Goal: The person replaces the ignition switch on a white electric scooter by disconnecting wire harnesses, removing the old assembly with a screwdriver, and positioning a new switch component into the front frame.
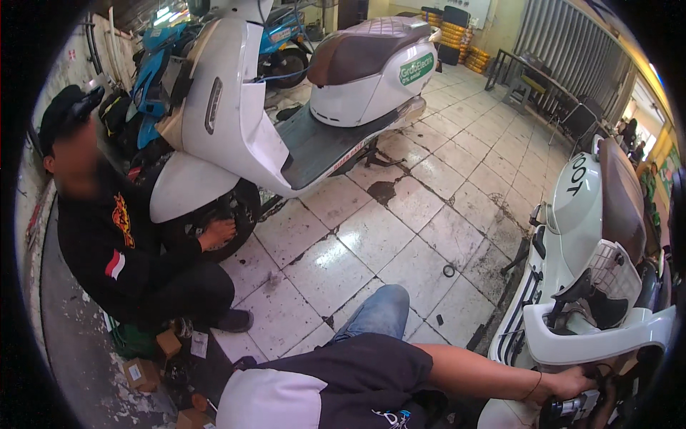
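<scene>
My left arm stretches to the right, out of a black sleeve, with a thin band at the wrist. My left hand (569,384) is down among the exposed front parts of a white scooter (572,207) at the right. Its fingers look curled, but what they grip is hidden. Just below them shows a silver metal part (575,406) between dark pieces. A brownish shape beside that part could be some of my right hand; it is too dim to make out. Above the hand is a curved white body panel (607,330) of the scooter.
At the left, a person (121,229) in a black cap squats with a hand on the front wheel of another white scooter (221,107). Small cardboard boxes (141,373) lie at lower left. A black ring (449,271) lies on the tiled floor (371,229). A blue scooter (153,86) stands behind.
</scene>
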`<move>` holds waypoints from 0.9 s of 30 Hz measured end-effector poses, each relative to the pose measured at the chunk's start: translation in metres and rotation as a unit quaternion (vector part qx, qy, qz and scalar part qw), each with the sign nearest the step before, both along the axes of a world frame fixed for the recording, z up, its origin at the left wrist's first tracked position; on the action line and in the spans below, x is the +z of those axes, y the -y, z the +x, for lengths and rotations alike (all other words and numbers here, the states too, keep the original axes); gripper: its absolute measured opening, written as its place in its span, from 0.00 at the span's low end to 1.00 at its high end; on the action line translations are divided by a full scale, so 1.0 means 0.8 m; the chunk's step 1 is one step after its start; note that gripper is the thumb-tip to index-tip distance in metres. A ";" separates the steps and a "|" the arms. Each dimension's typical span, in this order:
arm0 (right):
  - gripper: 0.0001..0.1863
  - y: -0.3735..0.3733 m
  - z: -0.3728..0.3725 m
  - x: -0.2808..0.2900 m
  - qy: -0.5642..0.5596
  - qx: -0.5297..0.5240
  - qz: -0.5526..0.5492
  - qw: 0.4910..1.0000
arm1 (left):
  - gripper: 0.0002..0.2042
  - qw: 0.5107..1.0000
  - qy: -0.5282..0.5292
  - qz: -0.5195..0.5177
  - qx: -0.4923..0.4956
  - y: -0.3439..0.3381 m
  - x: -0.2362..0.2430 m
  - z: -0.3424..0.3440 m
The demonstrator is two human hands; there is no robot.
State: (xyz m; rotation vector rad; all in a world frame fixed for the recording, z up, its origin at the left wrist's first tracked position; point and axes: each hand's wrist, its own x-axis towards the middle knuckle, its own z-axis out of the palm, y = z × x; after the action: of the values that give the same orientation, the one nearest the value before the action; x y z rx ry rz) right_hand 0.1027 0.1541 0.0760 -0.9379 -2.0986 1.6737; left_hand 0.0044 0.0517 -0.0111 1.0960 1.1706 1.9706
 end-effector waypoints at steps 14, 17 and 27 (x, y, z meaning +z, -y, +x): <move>0.22 -0.038 0.001 -0.038 -0.168 0.036 0.110 0.979 | 0.18 0.994 0.091 0.057 -0.030 0.023 -0.006 0.002; 0.23 -0.018 0.003 -0.023 -0.130 0.045 0.117 0.984 | 0.17 0.997 0.064 0.022 -0.038 0.017 -0.010 0.008; 0.19 0.025 -0.002 -0.020 -0.177 0.018 0.125 0.976 | 0.20 0.998 0.053 -0.042 -0.010 0.013 -0.040 0.010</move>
State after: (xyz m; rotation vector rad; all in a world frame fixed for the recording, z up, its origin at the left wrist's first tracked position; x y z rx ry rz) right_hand 0.1009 0.1337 0.0597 -0.4858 -2.0263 1.4225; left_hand 0.0128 0.0410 -0.0429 0.9449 1.1696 1.9228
